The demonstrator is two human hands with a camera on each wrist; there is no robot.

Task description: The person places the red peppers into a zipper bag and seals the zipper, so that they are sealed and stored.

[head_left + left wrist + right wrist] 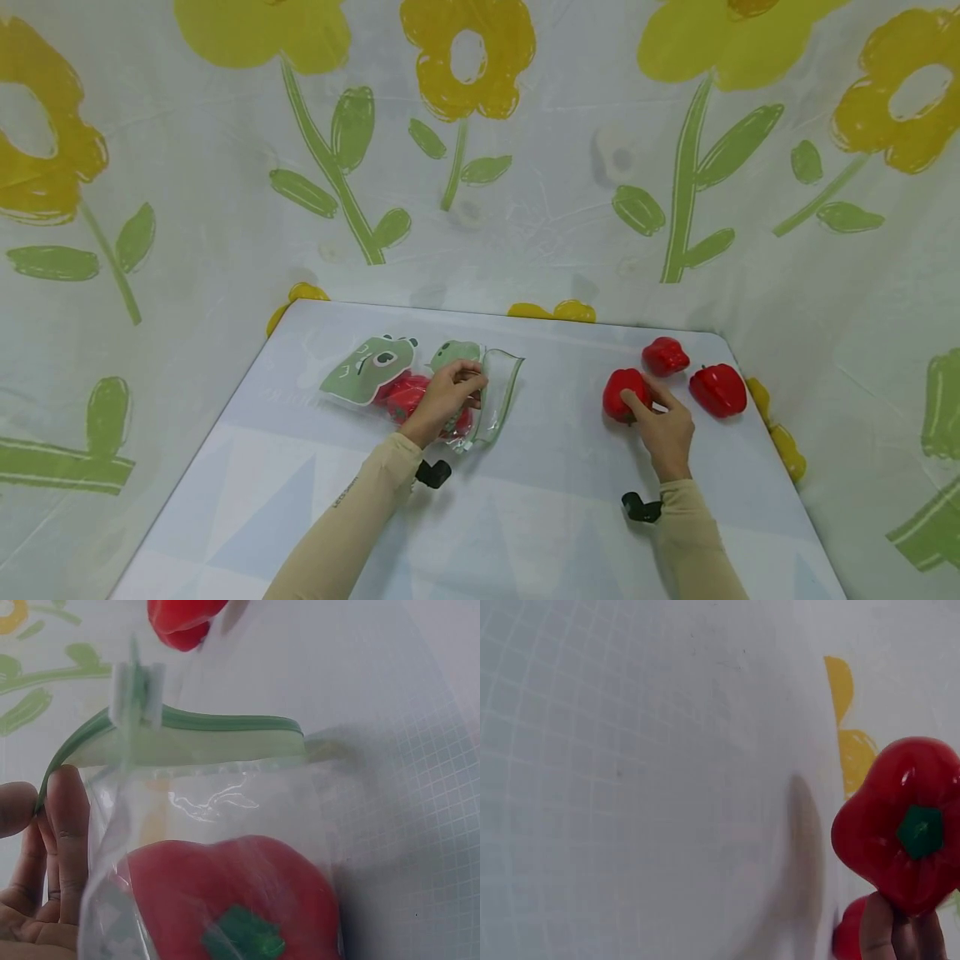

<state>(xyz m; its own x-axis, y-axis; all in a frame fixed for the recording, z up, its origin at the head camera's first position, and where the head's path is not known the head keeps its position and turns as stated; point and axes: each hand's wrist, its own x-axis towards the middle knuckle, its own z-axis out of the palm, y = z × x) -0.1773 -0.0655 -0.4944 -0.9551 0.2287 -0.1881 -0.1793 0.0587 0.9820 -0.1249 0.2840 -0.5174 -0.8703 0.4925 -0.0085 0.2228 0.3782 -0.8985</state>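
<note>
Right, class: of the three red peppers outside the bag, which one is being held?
The leftmost pepper: the fingers of the right hand grip it. The rear pepper and the rightmost pepper lie on the table, neither held.

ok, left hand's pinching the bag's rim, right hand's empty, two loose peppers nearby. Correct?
No, the right hand isn't empty: the head view shows it holding a red pepper. Rest stands: left hand pinching the bag's rim, two loose peppers nearby.

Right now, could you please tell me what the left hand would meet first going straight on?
Probably the mouth of the bag, whose edge the left hand pinches, though depth is unclear.
</note>
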